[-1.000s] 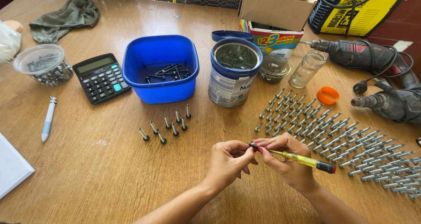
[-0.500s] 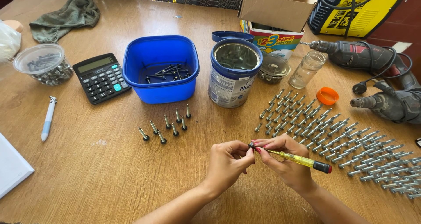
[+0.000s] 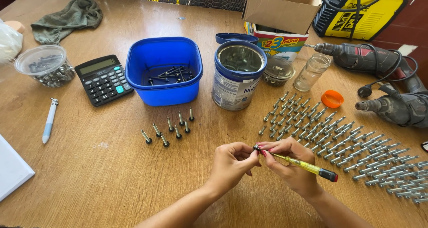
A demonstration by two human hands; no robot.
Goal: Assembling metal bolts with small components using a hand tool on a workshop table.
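My right hand (image 3: 292, 165) grips a small screwdriver (image 3: 307, 166) with a clear yellow handle and a black end cap, its tip pointing left. My left hand (image 3: 232, 163) pinches a small dark screw (image 3: 256, 148) right at that tip. Both hands hover over the wooden table (image 3: 89, 183) near its front edge. Several short bolts (image 3: 169, 129) stand upright just behind my left hand. Many silver bolts (image 3: 339, 143) lie in rows to the right.
A blue plastic tub (image 3: 163, 70) holds dark screws; next to it stand an open tin can (image 3: 239, 74), a glass jar (image 3: 314, 72) and an orange lid (image 3: 332, 98). A calculator (image 3: 103, 79), pen (image 3: 49, 120), clear container (image 3: 44, 66), cardboard box (image 3: 281, 7) and power drills (image 3: 383, 76) surround them.
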